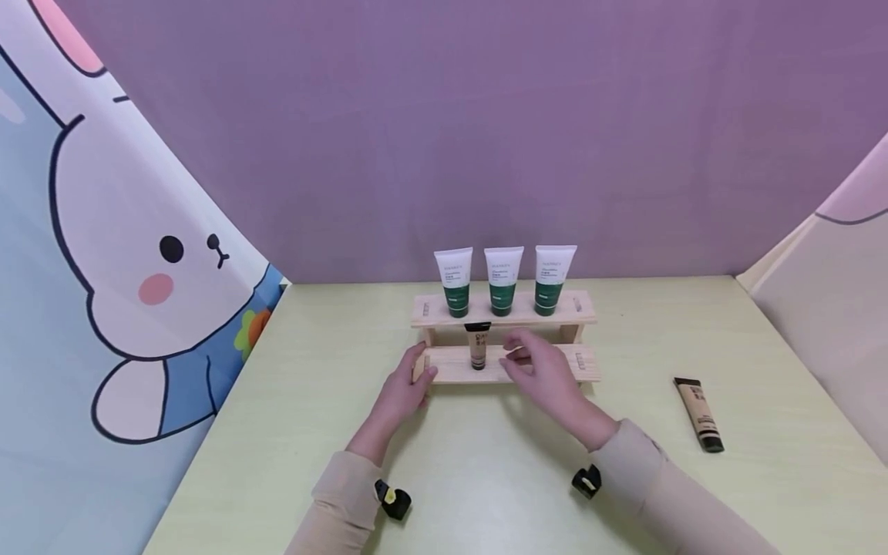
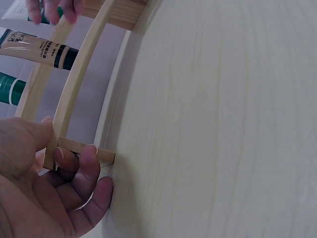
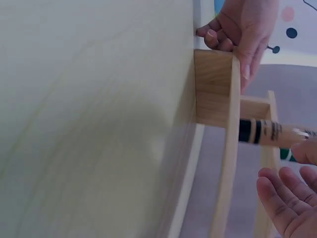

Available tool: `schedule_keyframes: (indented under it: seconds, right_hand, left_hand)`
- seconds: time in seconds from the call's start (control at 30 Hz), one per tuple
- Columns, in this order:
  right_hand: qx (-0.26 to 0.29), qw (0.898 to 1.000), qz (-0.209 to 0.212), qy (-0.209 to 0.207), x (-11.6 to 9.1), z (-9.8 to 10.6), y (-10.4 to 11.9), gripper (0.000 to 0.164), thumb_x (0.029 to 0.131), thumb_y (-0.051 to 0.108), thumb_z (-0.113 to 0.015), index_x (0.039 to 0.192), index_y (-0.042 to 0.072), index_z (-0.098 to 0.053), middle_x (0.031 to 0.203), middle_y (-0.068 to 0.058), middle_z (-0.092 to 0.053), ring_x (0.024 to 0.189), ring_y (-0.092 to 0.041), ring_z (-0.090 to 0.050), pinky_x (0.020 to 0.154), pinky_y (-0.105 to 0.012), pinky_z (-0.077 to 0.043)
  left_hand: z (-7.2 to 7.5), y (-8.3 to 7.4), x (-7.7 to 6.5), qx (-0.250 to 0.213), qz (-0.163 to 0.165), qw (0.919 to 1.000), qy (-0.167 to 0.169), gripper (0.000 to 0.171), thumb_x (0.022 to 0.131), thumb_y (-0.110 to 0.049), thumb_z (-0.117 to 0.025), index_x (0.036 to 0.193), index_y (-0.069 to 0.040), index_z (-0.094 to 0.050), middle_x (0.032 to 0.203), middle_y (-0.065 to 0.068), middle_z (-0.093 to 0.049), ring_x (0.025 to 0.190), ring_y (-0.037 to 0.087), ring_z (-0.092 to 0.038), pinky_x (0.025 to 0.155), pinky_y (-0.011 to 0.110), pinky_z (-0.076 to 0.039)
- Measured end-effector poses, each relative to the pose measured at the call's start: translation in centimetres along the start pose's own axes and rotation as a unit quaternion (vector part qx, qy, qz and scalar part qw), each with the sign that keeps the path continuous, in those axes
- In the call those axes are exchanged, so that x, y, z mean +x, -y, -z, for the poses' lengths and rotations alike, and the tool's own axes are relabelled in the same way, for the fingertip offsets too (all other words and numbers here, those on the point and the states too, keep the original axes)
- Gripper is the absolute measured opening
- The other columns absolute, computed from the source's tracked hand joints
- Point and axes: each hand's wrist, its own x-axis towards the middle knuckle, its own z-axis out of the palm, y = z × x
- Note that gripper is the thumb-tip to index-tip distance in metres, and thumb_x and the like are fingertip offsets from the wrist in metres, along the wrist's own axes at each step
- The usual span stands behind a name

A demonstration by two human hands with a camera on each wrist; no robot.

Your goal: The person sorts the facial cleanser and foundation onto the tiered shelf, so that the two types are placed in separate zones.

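A two-tier wooden display stand stands on the table. My left hand grips the left end of its lower step, thumb on top and fingers curled beneath, as the left wrist view shows. A small tan tube with black ends stands upright on that step, cap down. Just right of this tube, my right hand hovers over the step with fingers loosely bent, holding nothing. In the right wrist view the right fingers are apart from the tan tube.
White-and-green tubes stand on the upper step: a left one, a middle one and a right one. Another tan tube lies on the table at the right. A purple cloth hangs behind.
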Motion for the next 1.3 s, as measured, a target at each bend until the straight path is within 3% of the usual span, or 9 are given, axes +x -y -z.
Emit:
schedule_keyframes:
  seconds: [0.23,0.6,0.73,1.0,1.23,1.3]
  right_hand:
    - [-0.034,0.999,0.01,-0.012,-1.7,3.4,-1.3,0.026,0.086,-0.001,-0.071,0.111,0.002,-0.063,0.103,-0.016,-0.066,0.088,-0.024,-0.068,0.076,-0.034,-0.056]
    - [-0.13,0.99,-0.04,-0.032,-5.6,8.8,-4.7,0.023,0.088,0.0,-0.068,0.111,0.0,-0.065,0.105,-0.016,-0.067,0.082,-0.027,-0.068,0.068,-0.039,-0.056]
    - [-0.156,0.985,-0.055,-0.05,-6.8,10.8,-5.4,0.022,0.088,0.001,-0.067,0.11,0.001,-0.066,0.103,-0.017,-0.068,0.079,-0.027,-0.068,0.064,-0.035,-0.055]
    - [-0.174,0.978,-0.098,-0.059,-9.0,14.1,-6.9,0.023,0.09,0.005,-0.067,0.112,0.001,-0.066,0.098,-0.018,-0.07,0.072,-0.006,-0.063,0.057,-0.023,-0.047]
    - [-0.212,0.967,-0.131,-0.05,-10.7,16.3,-8.7,0.023,0.09,0.006,-0.066,0.111,-0.003,-0.066,0.096,-0.02,-0.069,0.079,-0.035,-0.068,0.059,-0.029,-0.047]
    - [-0.22,0.963,-0.148,-0.042,-11.1,16.8,-9.2,0.024,0.091,0.009,-0.066,0.111,-0.003,-0.065,0.097,-0.02,-0.069,0.081,-0.038,-0.067,0.06,-0.034,-0.047]
  left_hand:
    - [0.1,0.2,0.1,0.009,-0.003,0.9999,-0.003,0.057,0.102,-0.035,-0.051,0.153,-0.026,-0.027,0.071,0.008,-0.058,0.059,0.02,-0.058,0.061,0.035,-0.044]
    - [0.0,0.2,0.1,0.01,0.005,0.9999,-0.004,0.057,0.102,-0.034,-0.052,0.153,-0.028,-0.028,0.075,0.009,-0.059,0.061,0.022,-0.059,0.062,0.035,-0.045]
    - [0.0,0.2,0.1,0.002,0.005,1.0,-0.004,0.057,0.102,-0.033,-0.052,0.153,-0.027,-0.028,0.076,0.011,-0.059,0.061,0.023,-0.059,0.06,0.035,-0.045]
    - [0.0,0.3,0.1,0.001,0.004,1.0,-0.003,0.057,0.102,-0.032,-0.052,0.153,-0.026,-0.028,0.074,0.01,-0.059,0.061,0.024,-0.059,0.06,0.035,-0.045]
    - [-0.1,0.2,0.1,0.0,0.005,1.0,-0.005,0.057,0.102,-0.033,-0.052,0.153,-0.026,-0.028,0.075,0.012,-0.06,0.061,0.024,-0.059,0.059,0.035,-0.044]
    - [-0.1,0.2,0.1,0.0,0.001,1.0,-0.004,0.057,0.102,-0.033,-0.052,0.153,-0.025,-0.028,0.075,0.012,-0.06,0.06,0.024,-0.059,0.059,0.035,-0.044]
